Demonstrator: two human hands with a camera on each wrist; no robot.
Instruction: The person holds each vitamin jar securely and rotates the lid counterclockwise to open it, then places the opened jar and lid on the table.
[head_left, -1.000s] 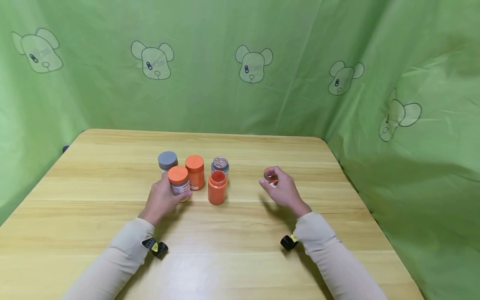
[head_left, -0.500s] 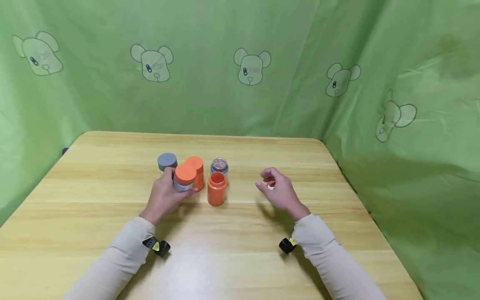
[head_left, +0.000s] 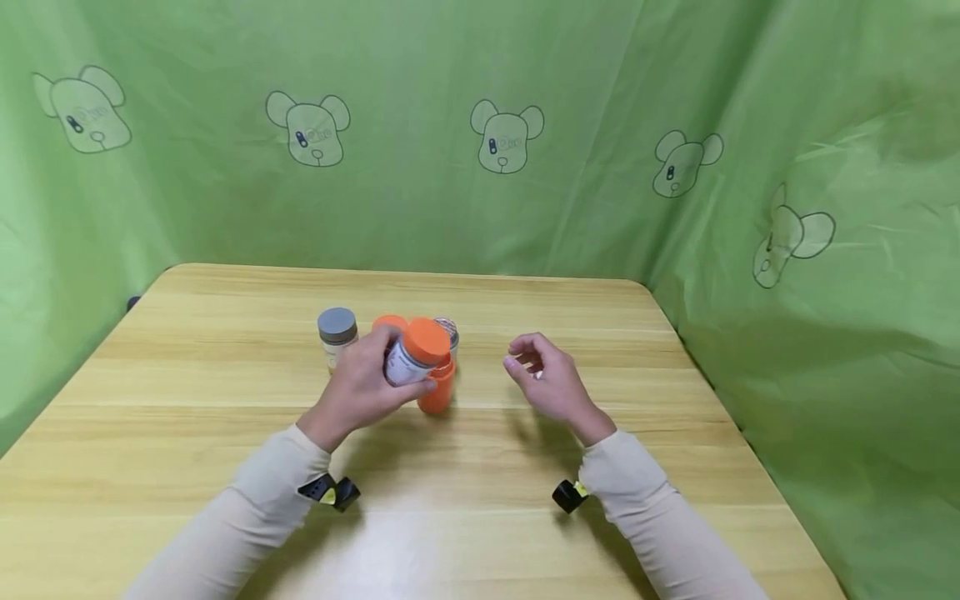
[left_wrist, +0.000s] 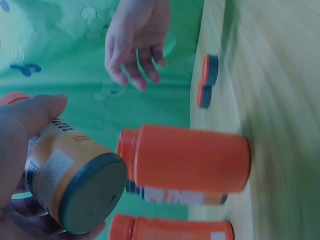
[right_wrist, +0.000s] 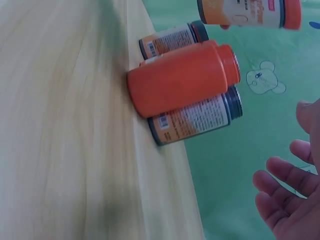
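My left hand (head_left: 356, 387) grips a plastic jar (head_left: 408, 365) with an orange lid, raised off the table and tilted. Its peach-and-white label and dark base (left_wrist: 92, 195) show in the left wrist view. Overlapped by this jar in the head view is an uncapped orange jar (head_left: 435, 396), upright on the table. A jar with a silvery top (head_left: 447, 325) stands just behind it. My right hand (head_left: 553, 379) hovers to the right, fingers loosely bent with nothing held. Two lids (left_wrist: 211, 70), orange on one face and dark on the other, lie beyond the jars in the left wrist view.
A grey-lidded jar (head_left: 337, 325) stands at the left of the group. Another orange-capped jar (head_left: 388, 321) is partly hidden behind my left hand. Green curtains (head_left: 405, 208) hang close behind the wooden table (head_left: 480, 533) and along its right side.
My left hand has lifted the orange-lidded jar and carried it right, from beside the grey-lidded jar to over the uncapped orange one. My right hand has shifted slightly left.
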